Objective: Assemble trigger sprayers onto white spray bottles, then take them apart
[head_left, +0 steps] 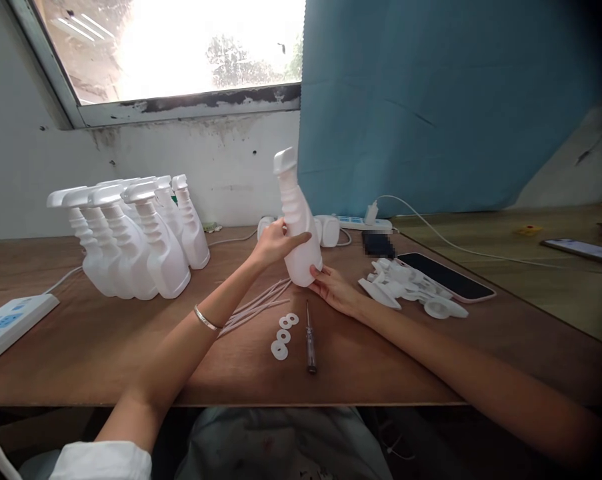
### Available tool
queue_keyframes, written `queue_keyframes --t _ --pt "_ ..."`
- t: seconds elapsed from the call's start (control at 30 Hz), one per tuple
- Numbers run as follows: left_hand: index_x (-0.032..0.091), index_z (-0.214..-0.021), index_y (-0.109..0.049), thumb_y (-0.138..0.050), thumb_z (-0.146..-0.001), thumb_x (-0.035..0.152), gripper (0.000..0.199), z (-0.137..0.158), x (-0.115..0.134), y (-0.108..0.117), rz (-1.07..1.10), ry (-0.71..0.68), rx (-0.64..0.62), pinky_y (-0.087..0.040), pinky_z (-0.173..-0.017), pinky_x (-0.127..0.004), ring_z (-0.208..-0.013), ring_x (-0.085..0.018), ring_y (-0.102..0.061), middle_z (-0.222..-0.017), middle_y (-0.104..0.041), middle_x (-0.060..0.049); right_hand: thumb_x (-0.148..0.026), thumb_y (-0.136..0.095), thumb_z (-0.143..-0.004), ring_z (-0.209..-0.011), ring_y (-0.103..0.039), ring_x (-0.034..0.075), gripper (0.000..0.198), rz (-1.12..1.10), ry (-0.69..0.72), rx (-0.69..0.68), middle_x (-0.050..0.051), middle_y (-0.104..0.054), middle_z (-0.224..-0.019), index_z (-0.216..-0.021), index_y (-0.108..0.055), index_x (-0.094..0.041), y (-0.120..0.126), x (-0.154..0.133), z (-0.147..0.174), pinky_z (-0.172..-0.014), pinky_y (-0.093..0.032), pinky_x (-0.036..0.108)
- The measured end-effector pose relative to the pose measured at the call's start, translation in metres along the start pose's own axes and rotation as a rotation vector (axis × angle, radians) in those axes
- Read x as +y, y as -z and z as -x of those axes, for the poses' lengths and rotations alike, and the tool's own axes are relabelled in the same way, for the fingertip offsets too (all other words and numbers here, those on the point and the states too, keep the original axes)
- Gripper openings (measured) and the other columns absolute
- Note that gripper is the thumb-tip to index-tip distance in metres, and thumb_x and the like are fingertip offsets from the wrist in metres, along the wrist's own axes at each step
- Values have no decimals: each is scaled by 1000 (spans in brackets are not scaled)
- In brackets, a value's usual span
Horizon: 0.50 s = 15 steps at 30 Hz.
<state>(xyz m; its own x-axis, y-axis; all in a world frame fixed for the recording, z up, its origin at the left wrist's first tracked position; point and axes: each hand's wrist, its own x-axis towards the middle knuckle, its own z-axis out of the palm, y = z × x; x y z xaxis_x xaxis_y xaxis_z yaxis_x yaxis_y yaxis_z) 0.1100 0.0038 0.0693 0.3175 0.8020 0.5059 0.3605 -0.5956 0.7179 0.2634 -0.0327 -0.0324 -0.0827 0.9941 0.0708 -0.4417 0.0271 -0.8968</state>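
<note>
A white plastic spray bottle (pixel 299 223) is tilted slightly over the middle of the table, its top leaning left. Round its body, at mid height, my left hand (pixel 275 241) is closed, thumb across the front. My right hand (pixel 333 288) grips the bottle's lower right edge near the base. Below it on the wood lie a screwdriver (pixel 311 343) with a clear handle and several white washers (pixel 283 337). Thin pale tubes (pixel 255 305) lie beside my left forearm, partly hidden by it.
Several white spray bottles (pixel 165 250) stand grouped at the left. A power strip (pixel 18 323) lies at the left edge, another power strip (pixel 363 223) at the back. White plastic parts (pixel 405 283) and a phone (pixel 445 275) lie at the right. A charging cable (pixel 445 230) crosses behind them.
</note>
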Motion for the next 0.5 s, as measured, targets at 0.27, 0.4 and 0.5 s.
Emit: queue_keyframes --t 0.27,0.4,0.5 --pt "19 -60 -45 -77 -44 35 40 -26 -37 73 -412 77 310 -48 -67 -39 -75 -29 -58 -56 -47 -2 -35 -68 -69 -77 -65 16 24 53 25 143 3 -60 -94 -83 -53 -23 -1 -5 3 -72 -56 33" --pt "19 -74 -44 -79 -39 28 50 -28 -65 104 -503 164 375 -46 -73 -46 -89 -37 -56 -65 -50 -4 -34 -67 -70 -65 -62 12 21 72 6 161 2 -59 -91 -81 -54 -22 -1 -5 3 -59 -55 28" --pt "18 -82 -42 -80 -35 21 60 -29 -86 109 -475 196 482 -45 -75 -50 -92 -41 -55 -68 -52 -6 -31 -66 -70 -58 -60 10 17 65 -6 189 1 -59 -88 -79 -54 -21 -1 -5 3 -53 -53 24"
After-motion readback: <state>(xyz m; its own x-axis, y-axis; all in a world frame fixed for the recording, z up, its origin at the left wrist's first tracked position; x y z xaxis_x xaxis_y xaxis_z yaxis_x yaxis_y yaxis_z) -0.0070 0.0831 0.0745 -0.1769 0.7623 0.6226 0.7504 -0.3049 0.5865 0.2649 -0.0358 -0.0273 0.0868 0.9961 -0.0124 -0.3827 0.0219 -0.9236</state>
